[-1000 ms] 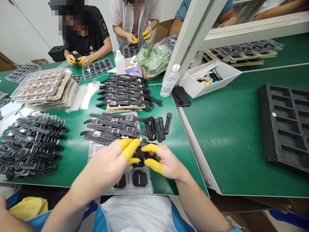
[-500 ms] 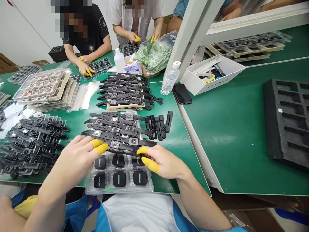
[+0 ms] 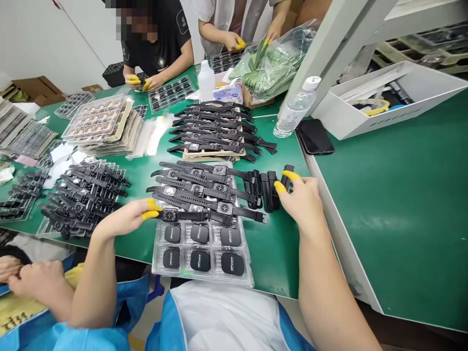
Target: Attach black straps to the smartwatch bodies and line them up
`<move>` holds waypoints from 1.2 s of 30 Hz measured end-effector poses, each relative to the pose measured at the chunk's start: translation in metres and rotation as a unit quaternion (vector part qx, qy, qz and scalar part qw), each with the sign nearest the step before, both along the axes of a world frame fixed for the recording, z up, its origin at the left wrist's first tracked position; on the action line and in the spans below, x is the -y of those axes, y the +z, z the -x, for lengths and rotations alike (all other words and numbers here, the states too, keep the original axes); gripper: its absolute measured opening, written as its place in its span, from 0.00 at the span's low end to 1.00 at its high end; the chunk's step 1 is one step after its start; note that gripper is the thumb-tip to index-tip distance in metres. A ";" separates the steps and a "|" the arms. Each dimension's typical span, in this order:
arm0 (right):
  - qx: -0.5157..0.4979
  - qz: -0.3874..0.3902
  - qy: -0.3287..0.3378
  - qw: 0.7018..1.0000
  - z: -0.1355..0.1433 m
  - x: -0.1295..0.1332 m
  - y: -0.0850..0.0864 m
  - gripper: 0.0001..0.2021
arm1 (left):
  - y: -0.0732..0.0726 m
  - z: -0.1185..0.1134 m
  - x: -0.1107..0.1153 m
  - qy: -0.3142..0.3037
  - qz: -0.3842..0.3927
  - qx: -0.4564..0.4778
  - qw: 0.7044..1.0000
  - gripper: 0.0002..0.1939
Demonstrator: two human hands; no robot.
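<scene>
My left hand (image 3: 126, 218), in yellow finger cots, pinches the left end of a black smartwatch (image 3: 170, 215). That watch lies across the front of a row of smartwatches (image 3: 196, 189) on a clear plastic tray (image 3: 203, 282). Black square pieces with white lettering (image 3: 200, 261) sit in the tray's front compartments. Off to the right, my right hand (image 3: 305, 197) is at a loose black watch strap (image 3: 288, 174), thumb and forefinger apart around it; whether they press on it is hard to see. More straps (image 3: 269, 191) lie just left of it.
Behind stands another loaded stack of watches (image 3: 212, 129). Watches are heaped at left (image 3: 86, 195), near stacked trays (image 3: 97, 122). A water bottle (image 3: 297, 107), phone (image 3: 315, 136) and white box (image 3: 398, 102) stand at right. Two co-workers handle items across the table.
My right hand has left the front watch and moved right to the loose straps. My left hand stays at the watch's left end. The view has shifted, and the front watch now lies flatter.
</scene>
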State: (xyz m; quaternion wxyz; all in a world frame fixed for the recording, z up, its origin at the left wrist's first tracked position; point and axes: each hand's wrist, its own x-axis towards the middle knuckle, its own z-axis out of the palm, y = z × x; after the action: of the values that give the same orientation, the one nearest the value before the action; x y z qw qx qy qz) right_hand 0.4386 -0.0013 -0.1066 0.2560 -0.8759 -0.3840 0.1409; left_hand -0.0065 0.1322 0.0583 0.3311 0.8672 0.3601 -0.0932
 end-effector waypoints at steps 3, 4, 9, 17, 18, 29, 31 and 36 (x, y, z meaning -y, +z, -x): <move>0.039 0.040 0.020 0.998 0.006 -0.003 -0.004 0.22 | -0.008 -0.010 -0.007 0.058 0.030 -0.008 0.998 0.13; 0.044 0.045 0.018 0.998 0.007 -0.004 -0.004 0.21 | -0.010 -0.013 -0.007 0.068 0.023 -0.011 0.997 0.12; 0.041 0.052 -0.022 0.998 0.006 -0.008 -0.008 0.18 | -0.016 -0.015 -0.007 0.108 -0.046 -0.045 0.992 0.13; -0.021 -0.006 -0.084 0.996 -0.001 -0.013 -0.015 0.10 | -0.007 -0.046 0.044 0.090 -0.331 -0.003 0.939 0.13; -0.028 -0.012 -0.081 0.996 -0.002 -0.013 -0.015 0.09 | -0.006 -0.062 0.060 0.029 -0.303 0.041 0.952 0.13; -0.182 -0.322 -0.098 0.924 0.014 -0.005 0.003 0.16 | -0.019 -0.153 0.132 -0.237 -0.289 -0.049 0.926 0.10; -0.243 -0.378 -0.076 0.890 0.023 -0.004 0.010 0.19 | -0.019 -0.152 0.130 -0.256 -0.292 -0.046 0.920 0.09; -0.341 -0.415 -0.010 0.843 0.047 0.002 0.030 0.15 | -0.023 -0.155 0.127 -0.271 -0.301 -0.006 0.914 0.08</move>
State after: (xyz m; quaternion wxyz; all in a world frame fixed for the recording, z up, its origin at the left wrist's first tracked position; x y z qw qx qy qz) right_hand 0.3920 -0.0032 -0.0766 0.7120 -0.5882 -0.2862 0.2551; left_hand 0.1481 0.0047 0.0358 0.0147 0.9896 0.1238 -0.0716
